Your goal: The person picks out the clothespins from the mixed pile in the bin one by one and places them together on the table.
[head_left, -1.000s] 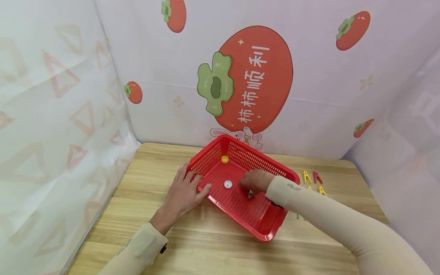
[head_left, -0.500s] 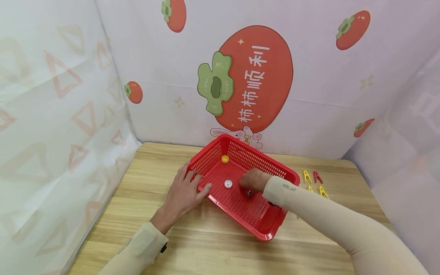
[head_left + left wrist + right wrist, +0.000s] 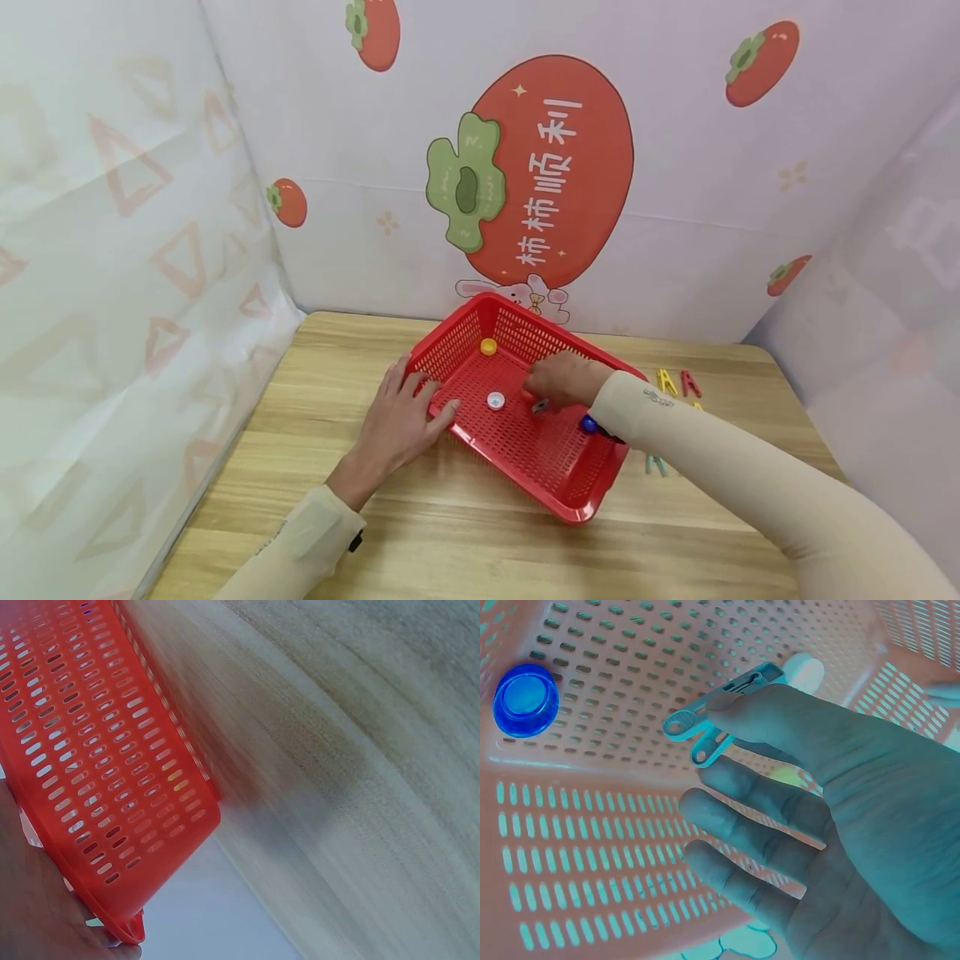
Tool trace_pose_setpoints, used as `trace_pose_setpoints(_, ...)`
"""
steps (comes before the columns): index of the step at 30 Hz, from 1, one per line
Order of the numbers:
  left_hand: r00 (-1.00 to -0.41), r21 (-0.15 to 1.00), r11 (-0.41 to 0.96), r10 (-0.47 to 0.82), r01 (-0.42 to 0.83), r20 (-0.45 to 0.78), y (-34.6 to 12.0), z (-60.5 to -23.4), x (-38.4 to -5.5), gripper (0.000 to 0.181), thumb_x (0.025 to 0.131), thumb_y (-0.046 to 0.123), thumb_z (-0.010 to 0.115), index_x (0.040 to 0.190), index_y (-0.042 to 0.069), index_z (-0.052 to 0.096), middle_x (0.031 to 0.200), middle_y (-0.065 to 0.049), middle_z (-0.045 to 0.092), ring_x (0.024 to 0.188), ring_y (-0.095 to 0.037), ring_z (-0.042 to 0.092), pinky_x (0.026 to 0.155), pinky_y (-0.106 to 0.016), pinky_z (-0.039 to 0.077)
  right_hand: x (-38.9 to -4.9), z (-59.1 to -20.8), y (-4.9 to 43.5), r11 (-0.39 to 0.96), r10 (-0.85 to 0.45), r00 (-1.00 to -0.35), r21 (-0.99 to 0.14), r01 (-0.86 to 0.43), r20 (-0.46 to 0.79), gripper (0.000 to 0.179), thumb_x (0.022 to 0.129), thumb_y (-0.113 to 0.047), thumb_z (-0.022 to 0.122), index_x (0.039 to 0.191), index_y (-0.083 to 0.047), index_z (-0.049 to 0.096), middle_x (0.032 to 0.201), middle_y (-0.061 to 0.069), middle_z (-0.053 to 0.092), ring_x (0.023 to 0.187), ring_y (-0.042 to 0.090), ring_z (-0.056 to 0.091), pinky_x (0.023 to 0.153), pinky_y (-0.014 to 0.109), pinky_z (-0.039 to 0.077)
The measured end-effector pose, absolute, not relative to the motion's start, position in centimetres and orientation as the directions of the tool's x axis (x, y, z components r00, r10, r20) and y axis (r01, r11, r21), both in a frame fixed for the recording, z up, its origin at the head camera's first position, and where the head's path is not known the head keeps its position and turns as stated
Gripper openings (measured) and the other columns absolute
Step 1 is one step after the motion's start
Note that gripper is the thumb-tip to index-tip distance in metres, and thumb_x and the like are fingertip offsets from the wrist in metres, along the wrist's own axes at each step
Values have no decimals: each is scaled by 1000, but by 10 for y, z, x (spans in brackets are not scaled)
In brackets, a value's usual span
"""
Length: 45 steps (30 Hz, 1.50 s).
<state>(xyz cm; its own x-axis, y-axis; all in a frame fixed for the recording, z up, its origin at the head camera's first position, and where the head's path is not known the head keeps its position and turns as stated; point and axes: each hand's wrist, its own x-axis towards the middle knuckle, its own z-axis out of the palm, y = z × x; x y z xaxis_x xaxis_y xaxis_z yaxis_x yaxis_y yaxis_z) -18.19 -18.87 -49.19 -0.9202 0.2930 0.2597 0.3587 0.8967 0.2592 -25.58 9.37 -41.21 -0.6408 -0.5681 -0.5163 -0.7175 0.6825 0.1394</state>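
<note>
A red plastic basket (image 3: 517, 492) stands turned at an angle on the wooden table. My left hand (image 3: 397, 417) grips its left corner, fingers hooked over the rim; in the left wrist view only part of this hand shows at the rim. Inside the basket my right hand (image 3: 566, 379) pinches a clothespin (image 3: 705, 724) between thumb and index finger, the other fingers spread apart. It looks grey in the head view. On the basket floor lie a white bottle cap (image 3: 496, 401), a yellow cap (image 3: 488, 347) and a blue cap (image 3: 589, 423), the blue one by my right wrist.
Right of the basket, yellow clothespins (image 3: 667, 382), a red clothespin (image 3: 691, 384) and light blue clothespins (image 3: 656, 464) lie on the table (image 3: 450, 542), partly behind my right forearm. A printed cloth (image 3: 690, 167) hangs behind the table, with more cloth at both sides.
My right hand has shifted slightly to the right, and the clothespin has turned and moved a little back. The blue cap has come out from behind my wrist. The left hand keeps its place.
</note>
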Motion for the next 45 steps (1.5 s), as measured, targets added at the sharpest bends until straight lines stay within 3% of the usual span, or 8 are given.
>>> trace_pose_setpoints(8, -925, 265, 897, 291, 353, 245, -189, -492, -182, 61, 106, 58, 54, 135, 8, 73, 145, -20, 65, 161, -44, 29, 137, -61, 23, -251, -391, 107, 750, -545, -685, 84, -656, -482, 42, 89, -28, 91, 128, -23, 76, 113, -3, 80, 100, 21, 72, 99, 49, 66)
trace_pose_setpoints(15, -924, 268, 895, 294, 356, 246, -188, -491, -182, 61, 107, 58, 54, 134, 7, 73, 144, -20, 65, 160, -45, 31, 136, -62, 24, -248, -377, 126, 780, -565, -723, 27, -625, -398, 39, 91, -35, 89, 126, -26, 75, 110, -5, 78, 93, 14, 72, 86, 42, 70)
trace_pose_setpoints(30, -921, 266, 895, 293, 359, 258, -186, -493, -182, 60, 106, 58, 55, 133, 7, 73, 144, -21, 65, 160, -45, 31, 136, -62, 25, -223, -360, 175, 819, -573, -790, -125, -560, -219, 17, 94, -27, 80, 108, -19, 77, 109, 3, 75, 89, 14, 68, 75, 31, 68)
trace_pose_setpoints(38, -915, 261, 892, 299, 369, 271, -187, -492, -182, 60, 107, 57, 54, 132, 6, 74, 142, -21, 66, 161, -45, 32, 136, -61, 24, -201, -353, 196, 846, -531, -836, -140, -515, -137, 20, 94, -24, 79, 111, -13, 78, 103, 2, 74, 91, 18, 71, 79, 37, 68)
trace_pose_setpoints(45, -919, 271, 892, 292, 361, 265, -187, -492, -182, 59, 106, 57, 55, 131, 7, 74, 143, -20, 66, 160, -46, 32, 136, -63, 25, -178, -347, 213, 891, -447, -891, -130, -435, -75, 20, 93, -24, 77, 108, -11, 75, 97, 1, 71, 82, 15, 66, 69, 34, 63)
